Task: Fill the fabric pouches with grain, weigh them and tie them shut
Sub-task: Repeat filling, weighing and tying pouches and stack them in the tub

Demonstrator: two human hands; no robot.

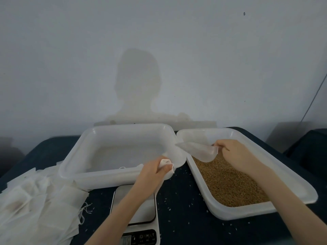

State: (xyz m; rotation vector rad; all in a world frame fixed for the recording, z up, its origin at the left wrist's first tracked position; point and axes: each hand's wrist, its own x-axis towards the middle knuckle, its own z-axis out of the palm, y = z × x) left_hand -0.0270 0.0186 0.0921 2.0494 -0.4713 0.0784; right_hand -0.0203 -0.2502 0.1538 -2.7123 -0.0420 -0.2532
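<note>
My left hand (155, 171) grips a small white fabric pouch (166, 165) at the near right corner of the left tray. My right hand (235, 154) holds a translucent white scoop (198, 150) by its handle end, over the far part of the right tray (265, 174); the scoop's lower edge touches the brown grain (230, 184) that fills that tray. A white digital scale (141, 214) lies on the table under my left forearm, nothing on its platform.
A white tray (74, 156) sits at the left centre, with a bit of string at its near inner edge. A heap of flat fabric pouches (35, 206) lies at the left. Loose grains are scattered on the dark blue table (185, 218). A wall stands behind.
</note>
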